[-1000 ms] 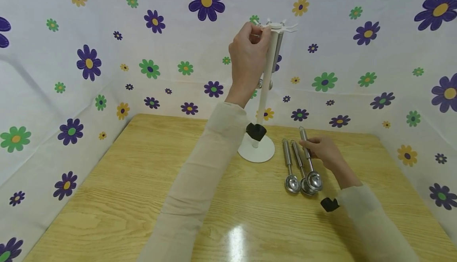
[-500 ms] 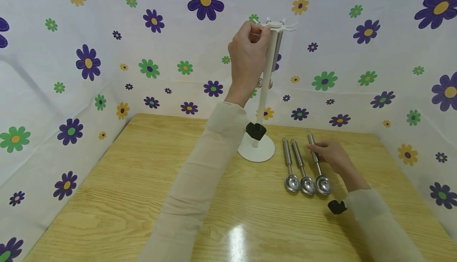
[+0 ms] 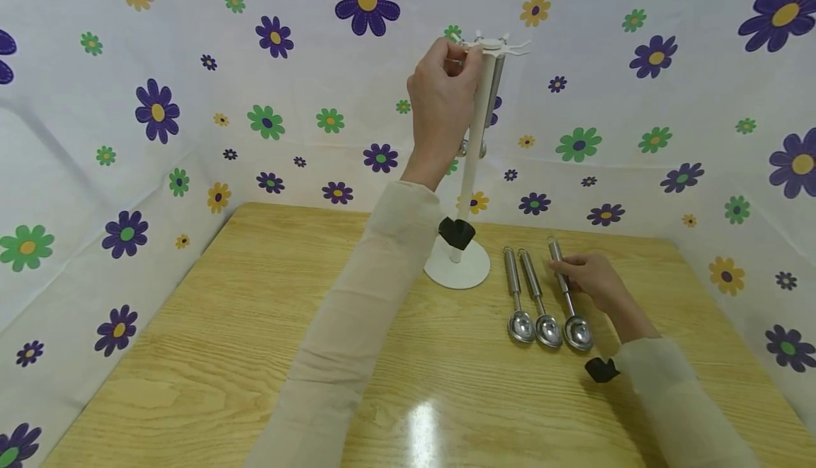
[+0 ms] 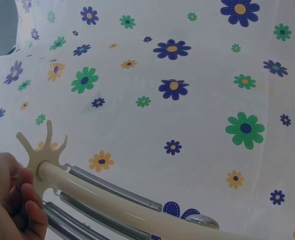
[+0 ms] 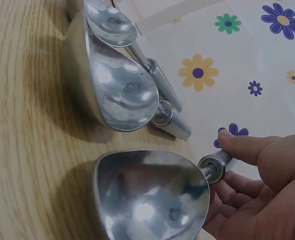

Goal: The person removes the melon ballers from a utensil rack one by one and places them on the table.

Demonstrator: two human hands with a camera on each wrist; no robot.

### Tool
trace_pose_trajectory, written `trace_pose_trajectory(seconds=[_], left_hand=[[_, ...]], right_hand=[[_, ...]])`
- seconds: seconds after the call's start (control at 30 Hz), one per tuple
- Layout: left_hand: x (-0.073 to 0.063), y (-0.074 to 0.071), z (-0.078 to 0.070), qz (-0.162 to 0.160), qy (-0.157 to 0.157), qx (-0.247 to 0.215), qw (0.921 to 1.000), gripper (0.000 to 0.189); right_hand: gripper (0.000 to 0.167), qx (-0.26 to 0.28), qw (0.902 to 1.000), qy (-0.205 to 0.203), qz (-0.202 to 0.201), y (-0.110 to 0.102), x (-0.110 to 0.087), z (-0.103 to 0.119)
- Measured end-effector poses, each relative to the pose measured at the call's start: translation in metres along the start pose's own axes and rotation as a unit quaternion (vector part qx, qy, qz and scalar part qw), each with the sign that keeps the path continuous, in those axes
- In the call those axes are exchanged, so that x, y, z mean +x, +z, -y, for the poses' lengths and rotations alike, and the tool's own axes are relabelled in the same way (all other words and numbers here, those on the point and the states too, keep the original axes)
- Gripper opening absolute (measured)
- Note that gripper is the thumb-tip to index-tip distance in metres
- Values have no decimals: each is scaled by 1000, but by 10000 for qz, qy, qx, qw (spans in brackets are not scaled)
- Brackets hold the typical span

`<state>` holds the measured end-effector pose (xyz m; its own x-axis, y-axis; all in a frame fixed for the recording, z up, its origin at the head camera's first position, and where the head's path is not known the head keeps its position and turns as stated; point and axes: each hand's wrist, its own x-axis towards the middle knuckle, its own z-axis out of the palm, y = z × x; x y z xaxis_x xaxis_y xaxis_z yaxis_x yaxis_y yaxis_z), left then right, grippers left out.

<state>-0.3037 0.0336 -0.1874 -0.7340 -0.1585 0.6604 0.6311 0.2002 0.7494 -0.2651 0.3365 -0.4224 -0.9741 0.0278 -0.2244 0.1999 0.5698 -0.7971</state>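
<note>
My left hand (image 3: 443, 96) is raised at the top of a white utensil stand (image 3: 477, 135). Its thumb and fingers pinch the stand's hooked top, partly hidden by the hand. Several steel-handled utensils (image 4: 115, 187) hang from the hooks, close beside the pole in the left wrist view. On the right, my right hand (image 3: 593, 277) grips the handle of a steel ice cream scoop (image 5: 152, 195), thumb on one side and fingers curled under. Its bowl faces up, low over the table. To its left, two similar scoops, a middle scoop (image 3: 548, 330) and a left scoop (image 3: 521, 326), lie side by side.
The stand's round white base (image 3: 455, 273) rests on the wooden table (image 3: 255, 355) near the back. A flower-print cloth (image 3: 306, 57) rises behind the table and along both sides. Black wrist mounts (image 3: 601, 369) stick out from both sleeves.
The right hand has moved the held scoop to the right and a little toward me, off the middle scoop it overlapped, and is now nearly still. The left hand stays at the stand's top.
</note>
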Motion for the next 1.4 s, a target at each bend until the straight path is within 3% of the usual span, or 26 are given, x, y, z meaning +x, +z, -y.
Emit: trace_pose_trajectory(seconds=[0.37, 0.77, 1.4], left_hand=[[0, 0, 0, 29, -66, -74, 9999, 16], [1, 0, 1, 17, -6, -50, 10000, 16], [0, 0, 1, 3, -20, -47, 10000, 16]], right_hand=[[64, -29, 9999, 14, 103, 3, 0, 0], [57, -533, 9983, -235, -95, 8, 3, -8], [50, -1497, 9857, -613, -474, 12, 2, -10]])
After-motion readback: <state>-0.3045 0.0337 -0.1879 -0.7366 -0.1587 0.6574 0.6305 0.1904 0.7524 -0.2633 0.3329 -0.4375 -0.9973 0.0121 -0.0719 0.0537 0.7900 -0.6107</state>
